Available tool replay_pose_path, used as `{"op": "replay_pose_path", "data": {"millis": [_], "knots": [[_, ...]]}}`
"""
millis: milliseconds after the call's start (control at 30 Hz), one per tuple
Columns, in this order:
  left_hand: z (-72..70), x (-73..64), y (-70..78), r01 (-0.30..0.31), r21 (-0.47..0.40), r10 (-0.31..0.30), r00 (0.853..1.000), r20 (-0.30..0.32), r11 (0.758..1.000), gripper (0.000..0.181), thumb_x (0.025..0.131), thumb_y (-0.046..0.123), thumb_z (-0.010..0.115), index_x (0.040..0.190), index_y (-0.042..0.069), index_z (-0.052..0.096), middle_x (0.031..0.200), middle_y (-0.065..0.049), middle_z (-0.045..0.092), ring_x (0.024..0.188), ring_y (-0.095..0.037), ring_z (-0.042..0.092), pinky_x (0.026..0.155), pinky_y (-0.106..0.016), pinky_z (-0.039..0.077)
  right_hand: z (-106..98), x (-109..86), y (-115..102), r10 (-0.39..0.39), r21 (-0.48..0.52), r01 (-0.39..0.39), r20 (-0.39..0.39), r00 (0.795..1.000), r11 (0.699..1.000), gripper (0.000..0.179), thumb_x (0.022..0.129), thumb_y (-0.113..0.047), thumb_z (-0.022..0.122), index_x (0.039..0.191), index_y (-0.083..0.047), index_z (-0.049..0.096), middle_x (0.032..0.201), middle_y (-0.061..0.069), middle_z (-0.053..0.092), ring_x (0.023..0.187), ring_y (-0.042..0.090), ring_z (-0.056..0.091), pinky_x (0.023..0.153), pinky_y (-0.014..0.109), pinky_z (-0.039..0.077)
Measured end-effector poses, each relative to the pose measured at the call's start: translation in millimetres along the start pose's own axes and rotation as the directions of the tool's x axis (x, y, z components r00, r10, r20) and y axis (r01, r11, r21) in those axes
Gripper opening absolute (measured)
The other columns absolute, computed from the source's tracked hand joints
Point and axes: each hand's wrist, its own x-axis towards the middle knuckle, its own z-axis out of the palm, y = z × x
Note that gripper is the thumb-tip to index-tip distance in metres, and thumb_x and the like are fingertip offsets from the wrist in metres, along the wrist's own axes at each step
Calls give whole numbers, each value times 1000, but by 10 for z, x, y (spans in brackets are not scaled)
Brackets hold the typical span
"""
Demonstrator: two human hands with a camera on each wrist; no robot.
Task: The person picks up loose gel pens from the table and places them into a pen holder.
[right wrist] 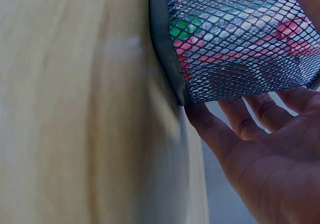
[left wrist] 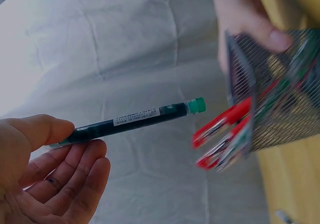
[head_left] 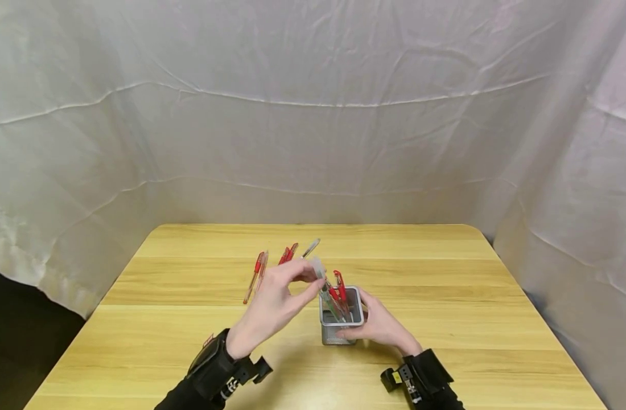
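My left hand [head_left: 274,296] pinches a dark green pen [left wrist: 135,119] between thumb and fingers. It has a printed label and a green end, which points toward the mouth of a mesh pen holder [head_left: 337,336]. My right hand [head_left: 382,323] grips that square, dark metal holder around its side, thumb near the front. Red-capped pens [left wrist: 220,121] stick out of the holder, with a green pen among them. Through the mesh in the right wrist view, red and green pen ends [right wrist: 185,28] lie near the bottom.
On the wooden table [head_left: 446,267], left of the holder, lie several red pens [head_left: 255,273]. Behind the left hand is a pen with a pale grey cap [head_left: 311,247]. A light cloth [head_left: 313,142] hangs around the back and sides.
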Motion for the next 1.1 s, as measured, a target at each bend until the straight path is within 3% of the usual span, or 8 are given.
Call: {"op": "replay_pose_path", "data": {"millis": [233, 533, 667, 767, 933, 1100], "knots": [[177, -135, -130, 56, 33, -58, 998, 38, 998, 8, 92, 7, 71, 97, 12, 69, 92, -1, 72, 86, -10, 69, 78, -23, 57, 1, -1, -16, 24, 3, -24, -6, 1000, 1000, 80, 76, -26, 88, 144, -16, 48, 133, 8, 64, 118, 18, 63, 102, 39, 49], [323, -254, -268, 103, 122, -113, 990, 84, 987, 4, 90, 12, 72, 94, 11, 71, 87, 1, 74, 80, -9, 69, 72, -23, 57, -7, -6, -30, 16, 12, -16, -6, 1000, 1000, 79, 76, -27, 88, 144, -18, 48, 134, 4, 64, 118, 17, 63, 103, 43, 46], [373, -292, -303, 104, 205, -126, 987, 99, 973, 6, 87, 15, 76, 92, 13, 73, 93, -1, 75, 82, -13, 69, 71, -20, 55, -7, -6, -24, 22, 11, -22, -7, 1000, 1000, 79, 76, -26, 88, 143, -18, 48, 133, 4, 64, 117, 16, 63, 102, 39, 47], [384, -315, -320, 124, 224, -151, 983, 107, 967, 10, 86, 18, 78, 94, 12, 76, 99, -1, 74, 82, -13, 65, 69, -16, 50, -5, -4, -19, 17, 9, -17, -4, 1000, 1000, 79, 76, -25, 88, 144, -15, 48, 132, 7, 65, 117, 18, 62, 102, 44, 49], [380, -361, -368, 170, 182, -183, 981, 57, 968, 14, 85, 20, 80, 95, 11, 77, 95, -3, 72, 74, -14, 60, 65, -15, 46, -4, 4, -14, 4, 6, -4, -6, 1000, 1000, 79, 75, -23, 88, 144, -13, 48, 132, 10, 65, 119, 24, 62, 103, 60, 47], [365, -397, -474, 225, 114, -227, 974, 2, 968, 11, 86, 15, 75, 94, 8, 75, 88, -6, 71, 73, -19, 63, 66, -22, 53, 1, 8, -8, 12, 7, -12, -14, 1000, 1000, 81, 73, -25, 89, 143, -14, 49, 131, 8, 66, 118, 21, 62, 104, 61, 46]]}}
